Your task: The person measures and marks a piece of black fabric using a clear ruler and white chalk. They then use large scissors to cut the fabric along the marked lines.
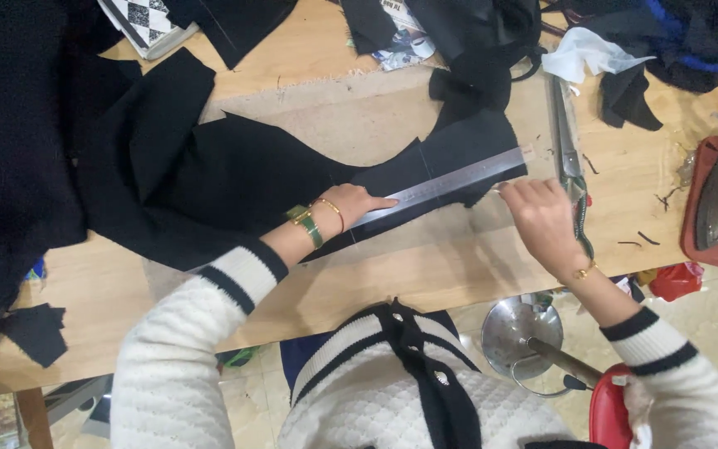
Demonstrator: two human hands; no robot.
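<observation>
Your left hand (357, 204) lies flat, fingers together, pressing one end of the metal ruler (450, 185) onto the black fabric piece (234, 179) on the desk (425, 274). Your right hand (542, 218) sits at the ruler's far end, fingers pinched together, seemingly on a small marker, though what they hold is too small to tell. This looks like the marking step: a straight line drawn along the ruler's edge. The next move calls for steady pressure so the ruler does not slip. Its long axis runs from your left hand out and slightly away toward the scissors (567, 145) beyond your right hand.
</observation>
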